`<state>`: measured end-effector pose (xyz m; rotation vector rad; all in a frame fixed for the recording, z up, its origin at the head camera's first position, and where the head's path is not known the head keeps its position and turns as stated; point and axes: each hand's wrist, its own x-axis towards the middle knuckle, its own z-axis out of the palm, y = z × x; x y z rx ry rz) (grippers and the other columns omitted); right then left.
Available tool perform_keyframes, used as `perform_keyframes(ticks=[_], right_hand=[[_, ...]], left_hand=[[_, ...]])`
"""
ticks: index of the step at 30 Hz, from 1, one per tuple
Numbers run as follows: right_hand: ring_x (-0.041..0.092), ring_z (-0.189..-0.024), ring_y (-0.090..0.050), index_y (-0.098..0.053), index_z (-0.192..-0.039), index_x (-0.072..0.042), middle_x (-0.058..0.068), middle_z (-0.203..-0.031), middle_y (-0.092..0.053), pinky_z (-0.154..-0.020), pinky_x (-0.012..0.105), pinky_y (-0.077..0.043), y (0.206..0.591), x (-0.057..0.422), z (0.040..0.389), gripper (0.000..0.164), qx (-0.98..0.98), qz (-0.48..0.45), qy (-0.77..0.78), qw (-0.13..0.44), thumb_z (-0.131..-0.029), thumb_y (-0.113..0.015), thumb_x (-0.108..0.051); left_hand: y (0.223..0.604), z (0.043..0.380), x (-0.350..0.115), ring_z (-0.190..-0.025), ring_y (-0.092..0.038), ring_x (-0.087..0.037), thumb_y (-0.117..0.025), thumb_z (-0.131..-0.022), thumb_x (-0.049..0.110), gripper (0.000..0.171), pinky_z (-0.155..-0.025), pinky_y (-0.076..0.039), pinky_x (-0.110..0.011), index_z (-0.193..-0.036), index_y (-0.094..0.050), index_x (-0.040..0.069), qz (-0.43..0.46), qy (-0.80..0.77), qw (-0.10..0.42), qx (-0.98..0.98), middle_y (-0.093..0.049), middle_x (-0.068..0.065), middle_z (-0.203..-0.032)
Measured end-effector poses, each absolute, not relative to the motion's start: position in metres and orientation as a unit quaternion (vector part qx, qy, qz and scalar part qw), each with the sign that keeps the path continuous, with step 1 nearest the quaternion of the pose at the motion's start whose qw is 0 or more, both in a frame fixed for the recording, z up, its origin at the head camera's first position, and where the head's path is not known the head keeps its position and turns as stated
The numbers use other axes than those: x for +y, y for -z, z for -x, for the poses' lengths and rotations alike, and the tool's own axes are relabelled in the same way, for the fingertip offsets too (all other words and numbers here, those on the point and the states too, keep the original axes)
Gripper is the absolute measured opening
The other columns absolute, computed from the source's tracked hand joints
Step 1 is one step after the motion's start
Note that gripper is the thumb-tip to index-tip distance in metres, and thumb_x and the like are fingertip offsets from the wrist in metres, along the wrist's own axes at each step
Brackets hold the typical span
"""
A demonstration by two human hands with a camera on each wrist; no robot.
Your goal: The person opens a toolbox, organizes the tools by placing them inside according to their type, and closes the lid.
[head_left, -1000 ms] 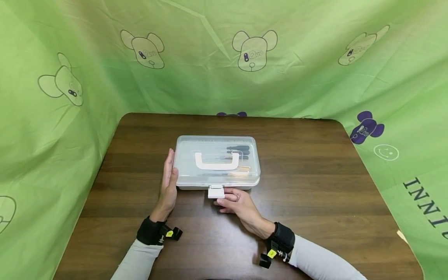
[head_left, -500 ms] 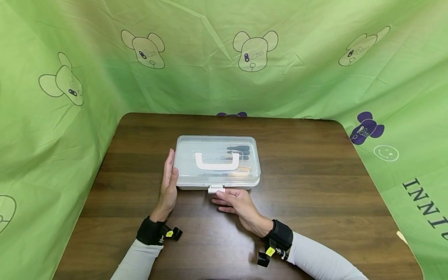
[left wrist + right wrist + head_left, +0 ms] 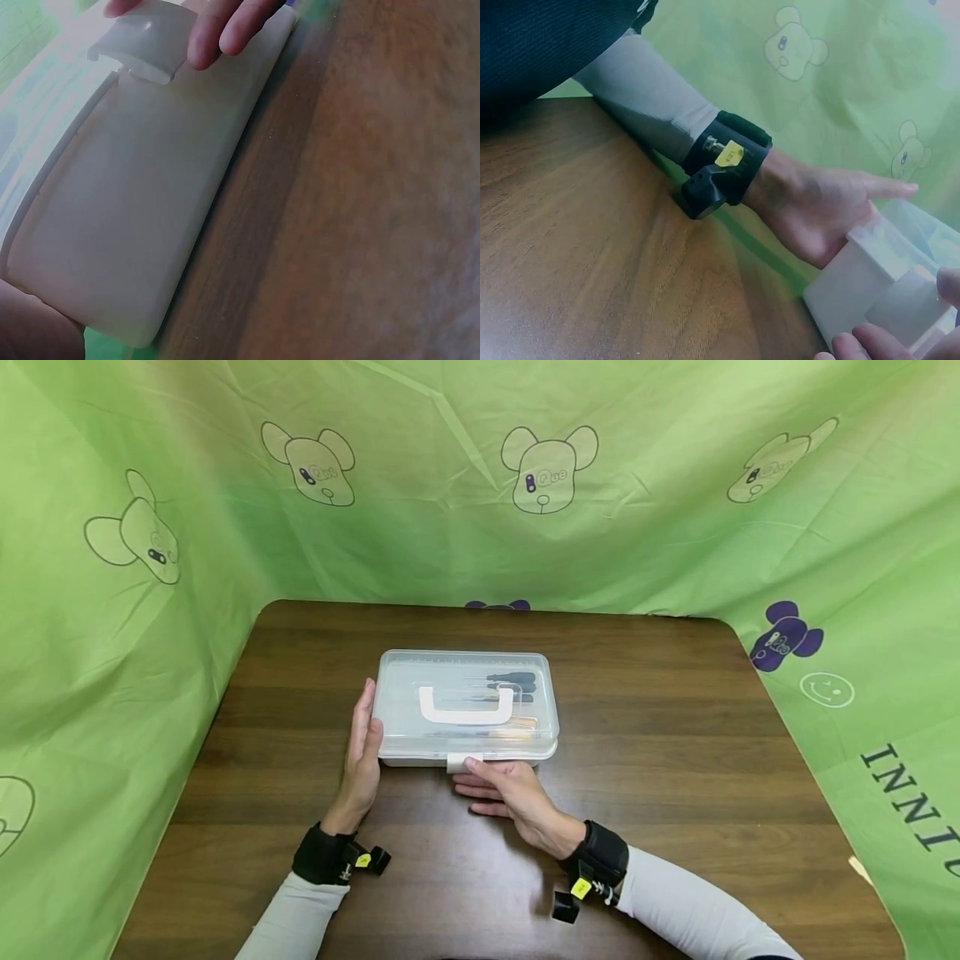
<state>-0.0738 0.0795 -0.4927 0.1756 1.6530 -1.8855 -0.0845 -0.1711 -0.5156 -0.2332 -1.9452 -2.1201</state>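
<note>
A translucent white plastic toolbox (image 3: 401, 703) lies on the wooden table with its lid down and its white handle (image 3: 466, 717) folded flat. Through the lid show several dark-handled tools (image 3: 513, 677) and some orange-handled ones (image 3: 522, 724), their kind blurred. My left hand (image 3: 362, 764) rests against the box's left side, fingers straight. At the front edge, the thumb of my right hand (image 3: 525, 802) presses the white latch (image 3: 457, 763), which hangs down against the front wall. The other right fingers stretch out below it. In the left wrist view the latch (image 3: 146, 37) sits just under that thumb.
The brown wooden table (image 3: 660, 718) extends around the box on all sides. A green curtain (image 3: 420, 543) with bear prints surrounds its back and both sides. Each wrist wears a black band (image 3: 324, 857) with a small camera.
The latch, sticking out from the box a second ago, has swung down against the front. My right hand moved from beside it to having its thumb on it. The left hand stayed still.
</note>
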Motion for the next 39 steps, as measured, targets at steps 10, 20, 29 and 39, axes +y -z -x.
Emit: perform_keyframes(ticks=[10, 20, 29, 39], right_hand=[[0.027, -0.114, -0.074, -0.072, -0.126, 0.005, 0.019, -0.121, -0.076, -0.087, 0.033, -0.061, 0.491, 0.079, 0.076, 0.059, 0.629, -0.084, 0.708, 0.31, -0.098, -0.075, -0.046], [0.025, -0.119, -0.072, -0.071, -0.126, -0.001, 0.018, -0.125, -0.075, -0.087, 0.033, -0.061, 0.489, 0.078, 0.076, 0.048, 0.6, -0.097, 0.728, 0.318, -0.098, -0.077, -0.04], [0.029, -0.126, -0.068, -0.07, -0.126, -0.008, 0.021, -0.133, -0.07, -0.096, 0.039, -0.058, 0.481, 0.081, 0.078, 0.036, 0.573, -0.098, 0.737, 0.345, -0.102, -0.072, -0.035], [0.028, -0.123, -0.07, -0.072, -0.124, -0.004, 0.022, -0.13, -0.071, -0.099, 0.039, -0.057, 0.48, 0.078, 0.075, 0.032, 0.546, -0.115, 0.754, 0.347, -0.105, -0.07, -0.029]], left_hand=[[0.516, 0.084, -0.171, -0.163, -0.004, -0.018, -0.03, -0.116, 0.021, 0.057, -0.13, -0.004, -0.046, -0.171, -0.015, 0.012, 0.075, 0.718, 0.125, -0.68, -0.006, -0.008, -0.179], [0.516, 0.083, -0.17, -0.163, -0.007, -0.019, -0.034, -0.115, 0.017, 0.058, -0.128, -0.009, -0.039, -0.17, -0.019, 0.012, 0.081, 0.72, 0.135, -0.676, -0.01, -0.004, -0.178], [0.512, 0.085, -0.169, -0.162, -0.011, -0.017, -0.042, -0.113, 0.017, 0.06, -0.128, -0.013, -0.038, -0.169, -0.022, 0.013, 0.066, 0.703, 0.13, -0.697, -0.015, -0.001, -0.177], [0.51, 0.082, -0.172, -0.162, -0.011, -0.016, -0.038, -0.114, 0.02, 0.059, -0.128, -0.012, -0.046, -0.17, -0.02, 0.017, 0.057, 0.68, 0.113, -0.722, -0.016, 0.0, -0.177]])
